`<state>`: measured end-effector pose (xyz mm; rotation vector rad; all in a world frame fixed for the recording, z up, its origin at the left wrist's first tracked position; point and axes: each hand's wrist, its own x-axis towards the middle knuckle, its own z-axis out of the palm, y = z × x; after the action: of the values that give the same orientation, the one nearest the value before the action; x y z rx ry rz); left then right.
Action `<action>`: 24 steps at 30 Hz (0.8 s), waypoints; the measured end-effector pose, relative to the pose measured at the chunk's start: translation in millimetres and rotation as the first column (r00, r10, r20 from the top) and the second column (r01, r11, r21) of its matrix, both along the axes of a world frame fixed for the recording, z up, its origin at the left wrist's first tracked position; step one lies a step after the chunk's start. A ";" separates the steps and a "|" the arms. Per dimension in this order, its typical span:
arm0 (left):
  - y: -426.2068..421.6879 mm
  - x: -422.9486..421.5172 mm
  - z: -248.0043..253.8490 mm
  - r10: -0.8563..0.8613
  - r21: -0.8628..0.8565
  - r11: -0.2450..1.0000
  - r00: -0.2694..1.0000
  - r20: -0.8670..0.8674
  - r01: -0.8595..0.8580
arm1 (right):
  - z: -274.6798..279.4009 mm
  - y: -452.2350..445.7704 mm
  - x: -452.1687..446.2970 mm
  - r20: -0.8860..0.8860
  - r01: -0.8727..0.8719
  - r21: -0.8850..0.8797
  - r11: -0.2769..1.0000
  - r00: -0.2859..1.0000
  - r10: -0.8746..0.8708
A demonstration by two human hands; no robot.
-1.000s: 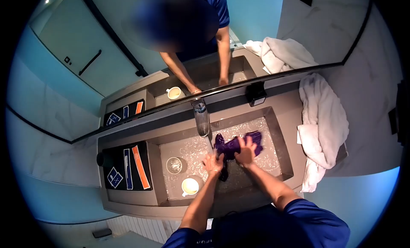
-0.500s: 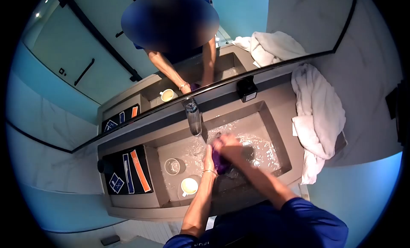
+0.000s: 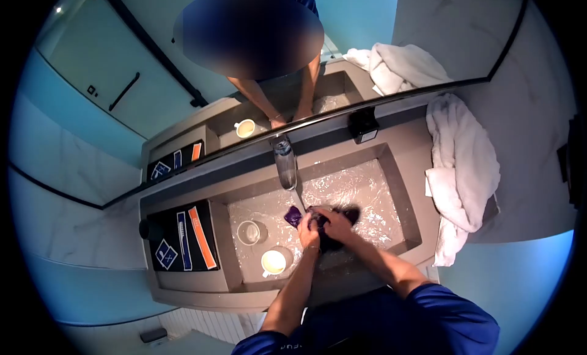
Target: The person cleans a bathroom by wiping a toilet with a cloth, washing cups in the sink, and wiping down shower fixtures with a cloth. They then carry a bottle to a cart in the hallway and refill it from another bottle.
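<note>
Both hands are down in the sink, under the faucet, around a dark purple cloth. My left hand has its fingers closed on the cloth's left part, and a purple corner sticks out beyond them. Close beside it, my right hand grips the cloth's darker bunched part, with its fingers curled. Water runs from the faucet onto the cloth and ripples over the basin floor. Left of my hands stand a clear glass and a white cup with something pale inside.
A white towel lies rumpled on the right counter. Behind the sink stands a black box. On the left ledge is a black tray with blue and orange packets and a dark cup. A mirror runs along the back.
My right hand has come down and closer to my left, its motion blur gone. The purple cloth has shifted, with a corner now left of my left hand. The view has tilted slightly.
</note>
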<state>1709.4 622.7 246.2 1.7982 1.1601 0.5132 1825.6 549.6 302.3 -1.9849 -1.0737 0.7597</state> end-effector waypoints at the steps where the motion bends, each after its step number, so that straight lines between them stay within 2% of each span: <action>1: 0.1 2.2 -3.8 0.203 -0.388 0.919 0.926 0.318 -0.068 | -5.7 4.9 -16.8 -0.014 0.075 0.263 0.962 0.997 -0.074; 2: 2.9 1.8 11.0 0.524 -0.760 0.649 0.741 0.421 -0.027 | -11.5 8.7 -34.3 -0.050 0.140 0.504 0.852 0.990 -0.134; 3: 11.0 -6.5 28.0 0.596 -0.880 0.443 0.677 0.432 0.171 | 16.0 7.9 -43.7 0.046 0.047 0.472 0.880 0.996 -0.078; 4: 19.0 -14.1 42.2 0.584 -0.889 0.302 0.670 0.458 0.344 | 62.6 1.2 -57.2 0.134 -0.039 0.428 0.903 0.991 -0.021; 5: 23.5 -18.1 53.3 0.548 -0.865 0.234 0.675 0.494 0.444 | 94.0 0.0 -66.3 0.293 -0.169 0.366 0.915 0.954 0.059; 6: 24.3 -19.5 65.2 0.498 -0.838 0.219 0.682 0.536 0.499 | 115.4 -2.2 -71.4 0.322 -0.160 0.458 0.874 0.947 0.004; 8: 29.0 -11.6 70.0 0.347 -0.800 0.296 0.722 0.599 0.522 | 117.0 6.5 -58.4 0.494 -0.170 0.411 0.896 0.867 -0.062; 9: 34.7 -4.7 59.1 0.114 -0.717 0.499 0.784 0.610 0.486 | 88.7 24.6 -46.3 0.402 -0.061 0.563 0.825 0.892 -0.209; 10: 40.2 0.7 46.5 -0.294 -0.390 0.783 0.841 0.453 0.484 | 83.8 34.3 -27.4 0.422 -0.017 0.441 0.897 0.886 -0.191; 11: 44.4 2.5 51.1 -0.515 0.035 0.857 0.849 0.123 0.514 | 61.1 33.9 -7.9 0.611 0.006 0.266 0.964 0.773 -0.174; 12: 49.4 4.4 62.9 -0.507 0.138 0.856 0.861 0.029 0.499 | 37.8 33.3 11.3 0.774 0.050 0.092 0.995 0.625 -0.103; 13: 43.0 13.1 103.6 -0.364 -0.162 0.911 0.924 0.119 0.380 | 25.2 16.3 31.9 0.763 0.025 0.179 0.984 0.628 -0.154; 14: 42.1 10.8 123.9 -0.189 -0.457 0.856 0.970 0.156 0.240 | 13.4 -0.9 52.3 0.749 -0.003 0.263 0.965 0.631 -0.202; 15: 51.1 3.4 110.9 -0.351 -0.258 0.904 0.936 0.012 0.342 | 28.1 -12.0 68.5 0.386 0.058 -0.094 0.994 0.922 -0.017; 16: 60.8 -3.7 98.4 -0.469 -0.068 0.883 0.868 -0.163 0.464 | 27.4 -33.9 78.0 0.432 0.021 -0.054 0.998 0.902 0.005; 17: 58.8 -11.0 107.1 -0.430 0.022 0.873 0.789 -0.439 0.488 | 25.9 -59.1 83.3 0.476 -0.011 -0.020 1.000 0.879 0.019; 18: 59.9 -19.2 88.4 -0.440 0.083 0.791 0.657 -0.612 0.606 | 33.8 -79.7 84.7 0.581 -0.084 -0.250 0.965 0.784 0.219; 20: 58.3 -30.4 87.5 -0.408 0.126 0.748 0.601 -0.687 0.651 | 70.4 -100.4 80.6 0.647 -0.110 -0.417 0.902 0.661 0.380; 21: 62.6 -28.9 89.1 -0.408 0.135 0.747 0.608 -0.681 0.651 | 67.2 -105.4 81.7 0.643 -0.015 -0.209 0.978 0.751 0.149; 22: 62.9 -29.7 97.1 -0.348 0.209 0.763 0.661 -0.665 0.612 | 64.1 -113.1 82.4 0.579 0.097 -0.005 0.995 0.811 -0.076; 23: 61.6 -32.4 112.1 -0.288 0.276 0.776 0.707 -0.646 0.568 | 88.9 -111.4 88.0 0.243 0.058 0.164 0.985 0.965 -0.097; 24: 66.3 -36.8 129.9 -0.361 0.254 0.844 0.851 -0.381 0.472 | 116.0 -117.8 79.0 0.068 0.138 0.167 0.976 0.986 -0.151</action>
<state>1672.6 689.0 376.1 2.4311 0.8661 0.1619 1904.6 431.8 418.3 -1.9431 -0.9912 0.5033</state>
